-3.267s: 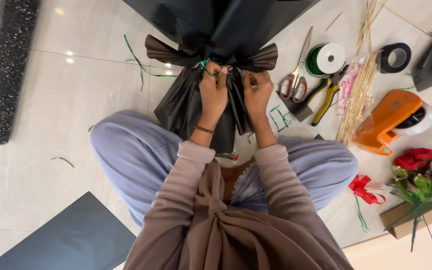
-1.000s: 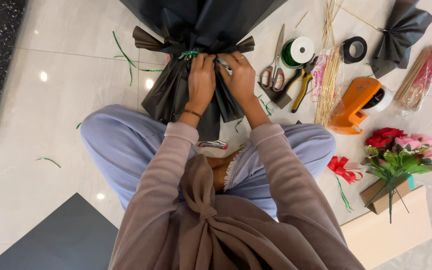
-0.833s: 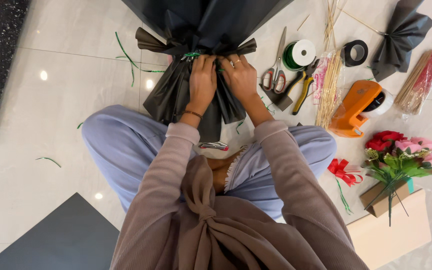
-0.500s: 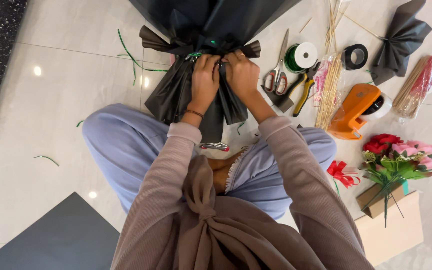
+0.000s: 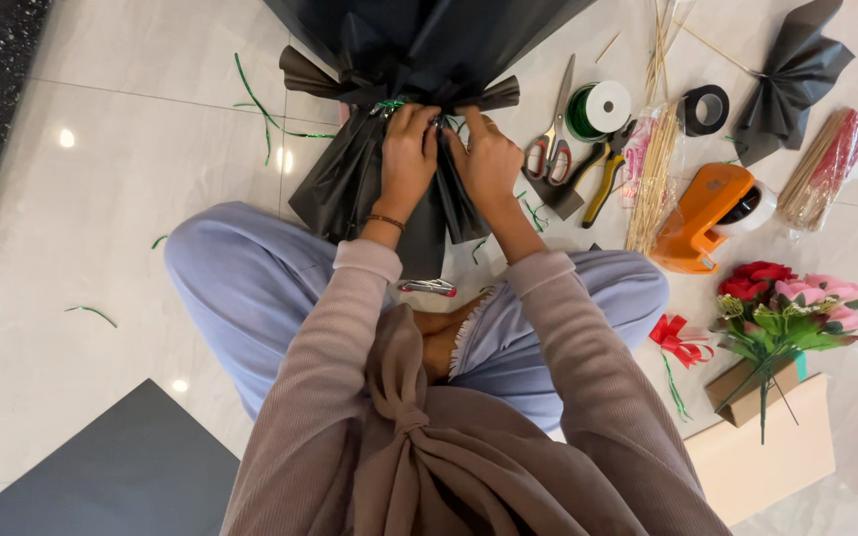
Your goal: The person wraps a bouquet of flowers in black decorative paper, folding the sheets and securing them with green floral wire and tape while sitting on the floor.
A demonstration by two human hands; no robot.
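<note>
— So where is there open room?
— Bare floor tiles [image 5: 101, 208] spread to the left; scissors [image 5: 551, 139] and pliers [image 5: 603, 179] crowd the right.
— And the black wrapped bouquet [image 5: 399, 60]?
— Glossy, pleated, lying on the floor ahead of the knees. Left hand [image 5: 407, 159] and right hand [image 5: 489, 164] both pinch closed on its gathered neck, at the green tie [image 5: 389, 104].

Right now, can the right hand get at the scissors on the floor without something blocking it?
Probably yes. The scissors lie on bare tile just beside the right hand, with nothing between them. But that hand, like the left hand, is gripping the black wrapping paper.
</note>
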